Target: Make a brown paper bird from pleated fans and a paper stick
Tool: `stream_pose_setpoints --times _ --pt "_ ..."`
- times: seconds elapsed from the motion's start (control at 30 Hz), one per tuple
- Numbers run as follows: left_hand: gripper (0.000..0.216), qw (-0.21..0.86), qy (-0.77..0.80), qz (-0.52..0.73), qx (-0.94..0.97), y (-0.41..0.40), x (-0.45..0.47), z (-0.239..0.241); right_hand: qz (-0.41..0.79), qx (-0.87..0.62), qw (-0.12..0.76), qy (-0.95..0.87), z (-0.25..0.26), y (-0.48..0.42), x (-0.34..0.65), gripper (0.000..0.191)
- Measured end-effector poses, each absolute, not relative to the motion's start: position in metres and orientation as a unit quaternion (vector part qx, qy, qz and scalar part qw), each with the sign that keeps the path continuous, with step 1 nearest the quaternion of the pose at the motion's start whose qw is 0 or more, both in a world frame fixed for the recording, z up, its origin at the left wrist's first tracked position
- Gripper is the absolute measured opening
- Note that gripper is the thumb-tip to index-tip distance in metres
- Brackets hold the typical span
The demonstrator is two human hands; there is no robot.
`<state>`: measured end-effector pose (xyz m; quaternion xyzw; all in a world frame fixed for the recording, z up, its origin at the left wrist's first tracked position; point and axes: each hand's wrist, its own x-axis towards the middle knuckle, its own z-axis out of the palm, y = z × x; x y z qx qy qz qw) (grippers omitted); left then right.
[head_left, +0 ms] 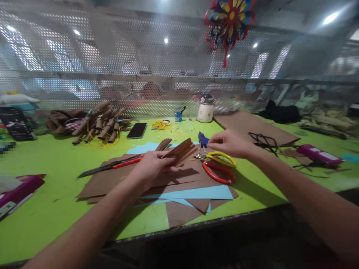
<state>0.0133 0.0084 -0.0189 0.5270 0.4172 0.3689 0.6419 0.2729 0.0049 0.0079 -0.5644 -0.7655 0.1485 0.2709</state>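
My left hand (153,166) is closed round a folded, pleated strip of brown paper (179,149), held just above a stack of brown and blue paper sheets (196,192). My right hand (228,144) hovers to the right of the strip with its fingers pinched together; what they hold, if anything, is too small to see. Under that hand lie yellow-handled scissors (223,158), red-handled scissors (218,173) and a blue glue gun (202,139).
On the green table (56,209) a long ruler with a red edge (112,165) lies left of the sheets. Farther back are a pile of brown paper rolls (101,125), a black phone (137,130), yellow string (160,125), a white jar (205,108), brown card (252,125) and black scissors (265,141). Magenta boxes (319,154) lie at both sides. A perforated metal screen (140,56) backs the table.
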Motion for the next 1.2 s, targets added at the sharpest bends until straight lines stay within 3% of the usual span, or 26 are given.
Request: stream_pose_setpoints --times 0.13,0.27,0.43,0.67,0.8,0.97,1.2 --pt "0.012 0.665 0.386 0.418 0.484 0.011 0.014 -0.022 0.103 -0.577 0.075 -0.807 -0.005 -0.021 0.287 0.016" --pt "0.019 0.669 0.379 0.412 0.489 0.011 0.014 -0.020 0.086 -0.580 0.059 -0.808 -0.019 -0.037 0.286 0.049" --pt "0.017 0.670 0.377 0.433 0.470 0.010 0.014 -0.017 0.177 -0.580 0.030 -0.795 -0.021 -0.019 0.285 0.081" --pt "0.013 0.659 0.395 0.476 0.428 0.012 0.013 -0.017 0.206 -0.634 0.001 -0.745 -0.003 0.001 0.299 0.061" --pt "0.010 0.665 0.393 0.495 0.397 0.014 0.013 -0.018 0.127 -0.632 -0.032 -0.764 0.017 -0.024 0.306 0.047" --pt "0.012 0.682 0.379 0.493 0.385 0.016 0.012 -0.019 0.150 -0.625 -0.043 -0.765 0.036 -0.067 0.326 0.045" --pt "0.011 0.691 0.356 0.499 0.383 0.017 0.014 -0.022 0.135 -0.652 0.115 -0.737 0.043 -0.089 0.331 0.051"
